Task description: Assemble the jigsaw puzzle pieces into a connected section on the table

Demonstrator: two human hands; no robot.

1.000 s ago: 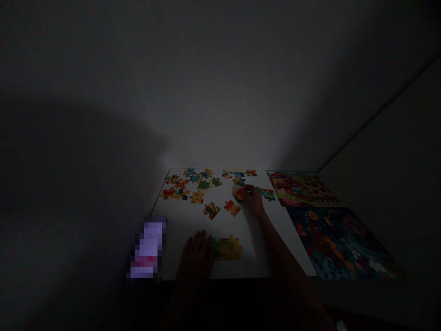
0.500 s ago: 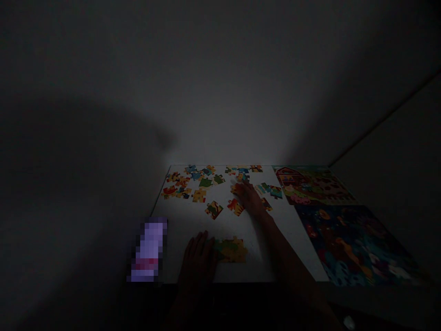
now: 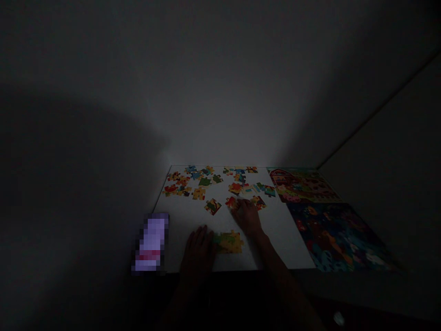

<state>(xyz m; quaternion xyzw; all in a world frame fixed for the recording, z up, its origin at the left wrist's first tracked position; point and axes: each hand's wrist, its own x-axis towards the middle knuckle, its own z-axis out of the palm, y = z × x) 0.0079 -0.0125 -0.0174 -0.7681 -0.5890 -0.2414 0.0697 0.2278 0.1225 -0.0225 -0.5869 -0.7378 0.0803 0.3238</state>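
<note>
Our left hand (image 3: 199,250) lies spread, palm down, beside the joined green-and-yellow puzzle section (image 3: 230,242) on the white bench (image 3: 182,230). Our right hand (image 3: 247,215) touches the red-orange jigsaw piece (image 3: 231,202) ahead of that section; we cannot tell whether its fingers grip it.

The joined puzzle section (image 3: 231,242), green at left and yellow at right, lies flat in the lower centre of the frame, its left end hidden. Above it, a red-orange piece (image 3: 229,202) shows only partly. Multicoloured loose pieces (image 3: 199,193) lie scattered, unjoined in places, across the middle of the frame.
</note>
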